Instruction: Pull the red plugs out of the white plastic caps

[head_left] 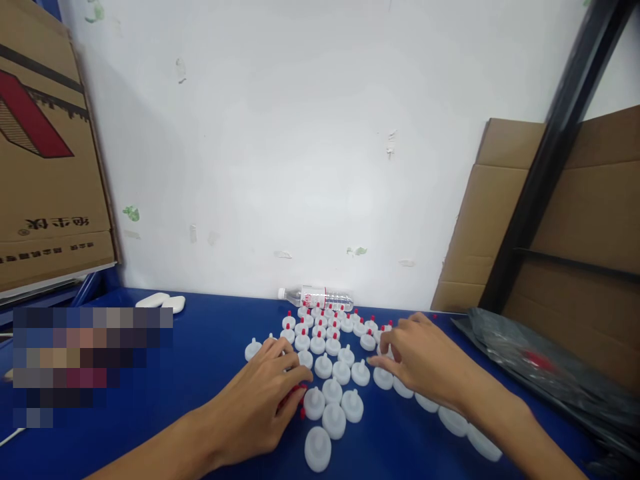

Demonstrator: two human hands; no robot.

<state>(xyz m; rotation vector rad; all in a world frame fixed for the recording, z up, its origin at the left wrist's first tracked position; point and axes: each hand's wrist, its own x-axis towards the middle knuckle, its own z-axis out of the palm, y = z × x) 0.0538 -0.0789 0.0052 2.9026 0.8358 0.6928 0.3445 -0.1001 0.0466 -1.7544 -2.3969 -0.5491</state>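
Note:
My left hand [267, 393] is closed, its fingers curled round small red tips [295, 398] that show under the thumb and fingers. Beside it on the blue table stand several white nozzle caps [323, 366] with bare spouts. My right hand [417, 357] is over the right side of the caps, thumb and forefinger bent round a white nozzle cap [384, 352]; its fingers partly hide that cap. Farther back, several white caps with red tips [317, 343] stand in a close group. More bare caps [453, 421] run under my right forearm.
A clear plastic bottle [325, 297] lies against the white wall behind the caps. Two white rounded objects [173, 305] lie at the back left, near a blurred patch. Cardboard boxes [45, 167] stand left and right. Dark plastic bags [535, 360] lie at the right.

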